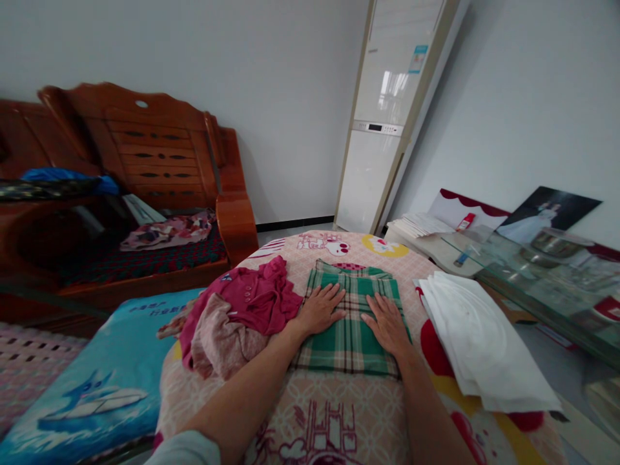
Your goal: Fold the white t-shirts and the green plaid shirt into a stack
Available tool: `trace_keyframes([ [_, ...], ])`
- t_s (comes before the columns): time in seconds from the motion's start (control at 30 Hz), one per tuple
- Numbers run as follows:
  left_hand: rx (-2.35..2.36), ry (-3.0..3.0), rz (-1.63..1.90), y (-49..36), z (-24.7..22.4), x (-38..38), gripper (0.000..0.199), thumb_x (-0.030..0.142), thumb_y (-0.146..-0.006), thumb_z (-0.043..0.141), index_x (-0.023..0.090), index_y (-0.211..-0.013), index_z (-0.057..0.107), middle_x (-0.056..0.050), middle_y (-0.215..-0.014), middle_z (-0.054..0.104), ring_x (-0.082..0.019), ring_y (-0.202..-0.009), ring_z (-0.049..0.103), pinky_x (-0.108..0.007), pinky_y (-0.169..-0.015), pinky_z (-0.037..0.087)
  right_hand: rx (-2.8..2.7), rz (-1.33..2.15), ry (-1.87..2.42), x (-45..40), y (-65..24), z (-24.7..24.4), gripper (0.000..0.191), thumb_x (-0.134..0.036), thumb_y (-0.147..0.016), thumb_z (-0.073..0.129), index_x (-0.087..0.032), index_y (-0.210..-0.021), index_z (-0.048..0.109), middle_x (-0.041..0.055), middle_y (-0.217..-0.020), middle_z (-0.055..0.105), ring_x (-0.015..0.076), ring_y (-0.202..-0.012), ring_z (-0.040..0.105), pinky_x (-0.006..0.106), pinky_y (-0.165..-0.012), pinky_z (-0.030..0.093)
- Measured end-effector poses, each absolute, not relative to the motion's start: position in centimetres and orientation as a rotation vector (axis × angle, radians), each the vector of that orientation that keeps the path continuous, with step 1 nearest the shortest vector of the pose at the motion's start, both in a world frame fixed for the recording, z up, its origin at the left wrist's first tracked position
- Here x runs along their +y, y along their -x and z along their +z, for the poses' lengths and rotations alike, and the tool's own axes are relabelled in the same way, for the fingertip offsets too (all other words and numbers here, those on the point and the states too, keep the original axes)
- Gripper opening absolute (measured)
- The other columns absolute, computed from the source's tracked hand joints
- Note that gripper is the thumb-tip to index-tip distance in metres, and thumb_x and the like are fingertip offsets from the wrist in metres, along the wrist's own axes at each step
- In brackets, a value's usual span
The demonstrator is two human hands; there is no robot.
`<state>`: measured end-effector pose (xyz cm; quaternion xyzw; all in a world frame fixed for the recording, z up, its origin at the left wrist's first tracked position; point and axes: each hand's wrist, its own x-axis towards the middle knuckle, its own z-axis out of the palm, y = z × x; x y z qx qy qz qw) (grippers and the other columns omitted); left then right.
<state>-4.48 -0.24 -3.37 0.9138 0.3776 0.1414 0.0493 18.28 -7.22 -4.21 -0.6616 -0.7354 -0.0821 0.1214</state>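
Note:
A green plaid shirt [334, 352], folded into a flat rectangle, lies on the patterned tablecloth [358, 413]. My left hand [322, 308] rests flat on its left half with the fingers spread. On the right half lies my right hand [386, 323], palm down, fingers stretched out. Both press on the cloth without gripping it. Just left of the shirt is a crumpled heap: a crimson garment [261, 290] with buttons and a pale pink one [225, 336]. To the right sits a stack of white folded sheets or bags [484, 342], whose exact kind I cannot tell.
A carved wooden sofa [159, 142] with clothing on its seat stands at the left. Beside the table is a blue printed cushion or cover [111, 361]. A tall white air conditioner [372, 161] fills the corner. At right, a glass shelf [547, 310] holds metal bowls [557, 242].

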Motion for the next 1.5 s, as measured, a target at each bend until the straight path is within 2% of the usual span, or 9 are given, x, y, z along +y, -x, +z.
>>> trace_keyframes([
  [0.33,1.160,-2.837,0.415,4.6,-3.6,-0.1,0.060,0.056,-0.095,0.030,0.025,-0.147,0.033,-0.007,-0.154,0.030,-0.028,-0.141,0.029,-0.049,-0.112,0.024,-2.075,-0.250,1.847,-6.9,-18.4,-4.5,0.058,-0.051,-0.096,0.031,-0.015,-0.140,0.046,0.0164,-0.146,0.042,0.0303,-0.135,0.037,0.050,-0.107,0.031],
  [0.5,1.160,-2.846,0.423,4.6,-3.6,-0.1,0.061,0.056,-0.095,0.029,0.025,-0.147,0.033,-0.007,-0.154,0.030,-0.028,-0.141,0.029,-0.049,-0.112,0.025,-2.049,-0.289,1.764,-6.8,-17.7,-3.6,0.061,-0.050,-0.096,0.030,-0.015,-0.146,0.034,0.0152,-0.154,0.029,0.0302,-0.140,0.028,0.051,-0.109,0.028],
  [0.67,1.157,-2.853,0.420,4.6,-3.9,0.1,0.060,0.056,-0.095,0.029,0.025,-0.147,0.032,-0.007,-0.154,0.029,-0.028,-0.141,0.029,-0.049,-0.113,0.024,-2.165,-0.163,1.863,-6.8,-17.5,-4.5,0.063,-0.055,-0.095,0.030,-0.016,-0.143,0.042,0.0147,-0.149,0.037,0.0291,-0.137,0.034,0.049,-0.112,0.024],
  [0.83,1.173,-2.861,0.412,4.5,-3.7,0.0,0.060,0.056,-0.095,0.031,0.025,-0.147,0.032,-0.008,-0.154,0.031,-0.027,-0.140,0.030,-0.048,-0.113,0.025,-2.158,-0.150,1.905,-6.9,-17.5,-4.6,0.064,-0.057,-0.095,0.028,-0.017,-0.143,0.042,0.0137,-0.150,0.037,0.0281,-0.138,0.033,0.048,-0.112,0.023],
  [1.0,1.192,-2.875,0.444,4.6,-3.4,-0.1,0.063,0.056,-0.094,0.035,0.025,-0.148,0.030,-0.011,-0.156,0.025,-0.029,-0.141,0.029,-0.049,-0.112,0.025,-2.161,-0.159,1.895,-6.9,-17.5,-4.4,0.063,-0.055,-0.095,0.030,-0.016,-0.142,0.043,0.0140,-0.150,0.037,0.0284,-0.138,0.034,0.048,-0.113,0.022],
  [1.37,1.175,-2.884,0.421,4.6,-3.6,0.0,0.061,0.057,-0.094,0.031,0.026,-0.147,0.032,-0.011,-0.153,0.030,-0.029,-0.140,0.031,-0.051,-0.111,0.025,-2.167,-0.144,1.914,-6.8,-17.5,-4.5,0.063,-0.056,-0.094,0.030,-0.017,-0.143,0.042,0.0137,-0.151,0.036,0.0284,-0.138,0.033,0.049,-0.112,0.023],
  [1.5,1.180,-2.891,0.439,4.6,-3.8,0.1,0.061,0.058,-0.094,0.031,0.026,-0.147,0.032,-0.011,-0.153,0.031,-0.029,-0.139,0.032,-0.050,-0.111,0.025,-2.127,-0.143,1.904,-6.8,-17.7,-4.8,0.065,-0.056,-0.094,0.030,-0.017,-0.146,0.036,0.0141,-0.153,0.031,0.0283,-0.140,0.030,0.048,-0.112,0.025],
])
